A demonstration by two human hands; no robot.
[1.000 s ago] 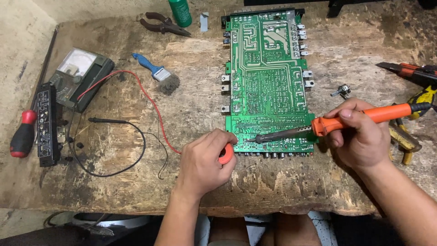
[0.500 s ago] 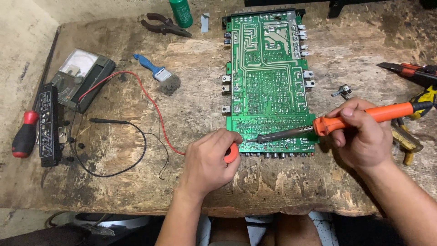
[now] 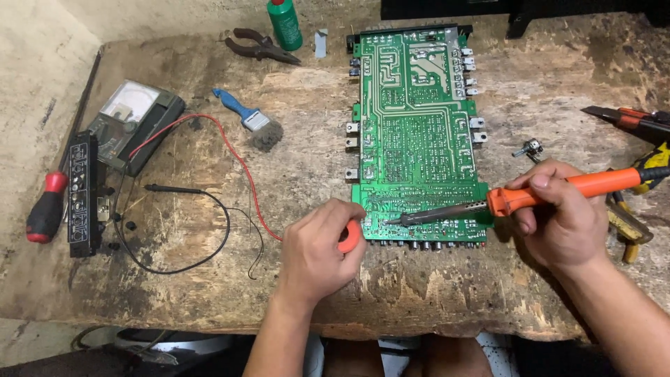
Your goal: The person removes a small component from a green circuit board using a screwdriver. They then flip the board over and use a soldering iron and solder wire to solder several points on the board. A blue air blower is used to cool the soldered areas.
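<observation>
At the near edge of a worn wooden workbench [image 3: 209, 293], a person's left hand [image 3: 317, 255] is curled around a small red object [image 3: 350, 237], fingers closed over it so that only a sliver shows; what the object is cannot be told. Just to its right, the right hand [image 3: 558, 220] grips the orange handle of a soldering iron [image 3: 558, 190], thumb and fingers wrapped tight about it. The iron's dark metal tip lies across the near end of a green circuit board [image 3: 415, 126], its point touching the board close to the left hand. The board lies solder side up at the middle of the bench, running away from the person, with a row of dark knobs along its near edge. To the left, red and black probe leads [image 3: 209, 209] trail over the wood to an analogue meter [image 3: 132, 119]. A red-handled screwdriver [image 3: 45, 209] and a black strip of controls [image 3: 82, 192] rest near the left edge. Farther off lie a blue-handled brush [image 3: 251, 120], a pair of pliers [image 3: 262, 47] and a green bottle [image 3: 285, 24]. More hand tools crowd the right edge.
</observation>
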